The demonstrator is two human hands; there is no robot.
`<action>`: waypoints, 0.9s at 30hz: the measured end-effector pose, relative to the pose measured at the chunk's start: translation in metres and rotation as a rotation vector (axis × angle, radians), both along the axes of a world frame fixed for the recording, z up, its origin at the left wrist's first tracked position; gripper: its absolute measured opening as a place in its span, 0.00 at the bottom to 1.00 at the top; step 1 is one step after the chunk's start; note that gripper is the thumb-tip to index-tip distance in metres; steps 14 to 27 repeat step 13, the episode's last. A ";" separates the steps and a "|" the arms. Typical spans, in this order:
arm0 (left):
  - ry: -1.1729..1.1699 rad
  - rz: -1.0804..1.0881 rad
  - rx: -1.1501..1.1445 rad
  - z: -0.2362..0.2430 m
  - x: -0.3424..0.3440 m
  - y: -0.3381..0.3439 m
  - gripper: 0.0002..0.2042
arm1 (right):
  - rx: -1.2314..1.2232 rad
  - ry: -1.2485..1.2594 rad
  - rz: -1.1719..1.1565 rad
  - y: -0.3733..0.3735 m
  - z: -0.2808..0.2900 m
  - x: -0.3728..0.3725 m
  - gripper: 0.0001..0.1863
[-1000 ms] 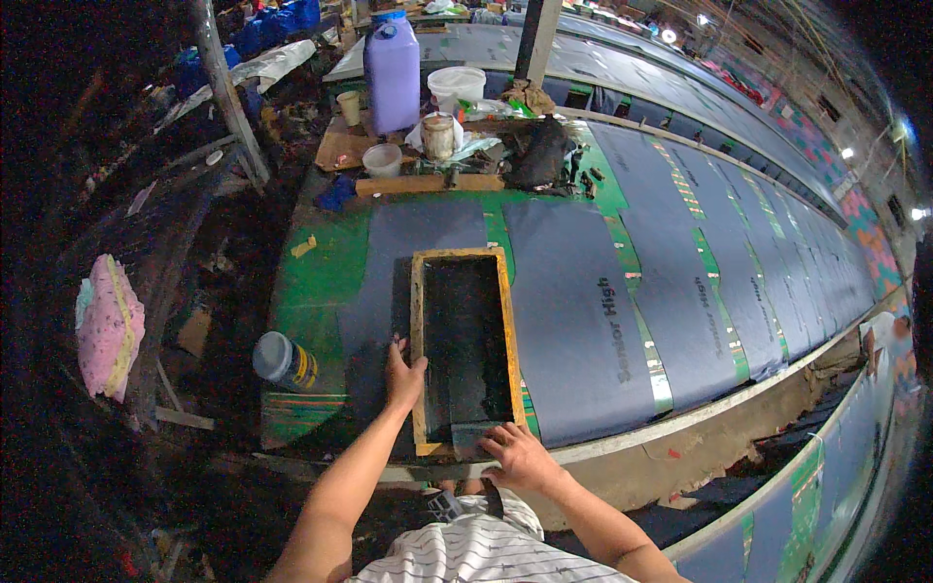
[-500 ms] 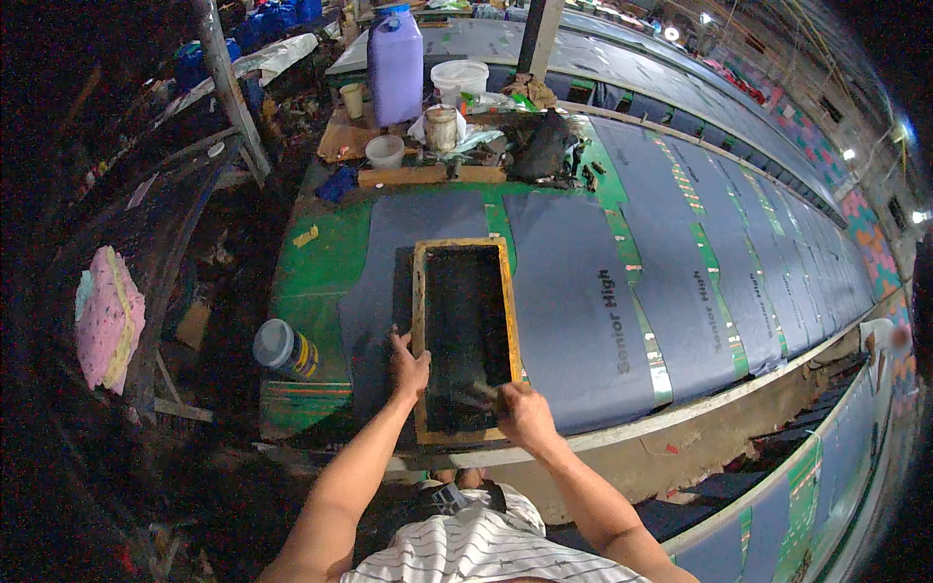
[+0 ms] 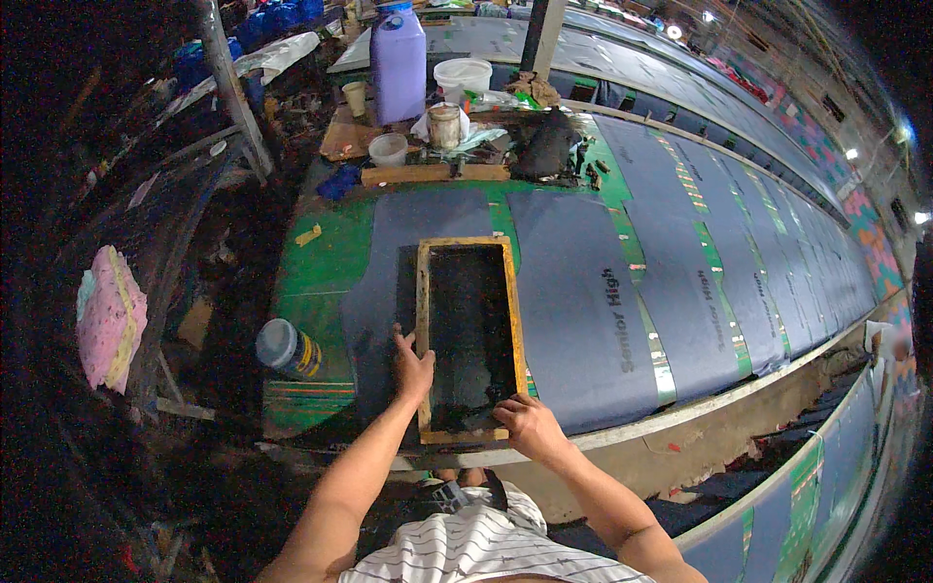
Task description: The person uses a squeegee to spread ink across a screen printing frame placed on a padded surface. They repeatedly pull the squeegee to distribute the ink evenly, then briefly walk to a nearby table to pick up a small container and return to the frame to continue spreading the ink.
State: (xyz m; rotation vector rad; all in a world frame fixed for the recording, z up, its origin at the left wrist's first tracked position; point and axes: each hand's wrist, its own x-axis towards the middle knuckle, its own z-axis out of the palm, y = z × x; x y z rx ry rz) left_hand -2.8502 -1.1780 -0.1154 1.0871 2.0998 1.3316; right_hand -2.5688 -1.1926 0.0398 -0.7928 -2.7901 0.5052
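A wooden screen printing frame (image 3: 422, 291) with a dark, ink-covered mesh lies flat on a blue-grey fabric panel (image 3: 384, 253). My left hand (image 3: 414, 369) grips the frame's left side, with the thumb at its inner edge and the fingers outside. At the lower right corner, my right hand (image 3: 528, 424) is closed over the mesh. It holds what looks like a squeegee (image 3: 480, 423), mostly hidden by the fingers and dark against the ink. Just right of the frame lies another fabric panel (image 3: 569, 291) with dark printed lettering.
A lidded tub (image 3: 282, 342) lies left of the frame on the green table (image 3: 311, 262). Beyond are a wooden bar (image 3: 437, 175), a purple jug (image 3: 398, 73), a white bucket (image 3: 463, 76) and a black cloth (image 3: 547, 146). A post (image 3: 541, 44) rises behind. Pink foam (image 3: 109, 321) lies far left.
My right hand has moved slightly down toward the near end of the frame, drawing the tool over the mesh. My left hand keeps its hold on the frame's left side.
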 end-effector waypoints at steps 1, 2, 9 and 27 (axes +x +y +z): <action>-0.004 -0.004 -0.006 0.002 0.001 0.000 0.47 | 0.052 0.051 0.022 0.001 -0.001 0.003 0.20; -0.052 -0.020 -0.015 0.005 0.001 -0.001 0.46 | 0.105 0.103 0.043 0.001 -0.002 0.005 0.21; -0.039 -0.027 -0.015 0.007 0.000 -0.003 0.46 | -0.171 0.156 -0.487 -0.005 0.005 -0.004 0.12; -0.025 -0.014 0.019 -0.001 0.001 0.000 0.47 | -0.277 0.084 -0.674 0.006 -0.010 -0.013 0.15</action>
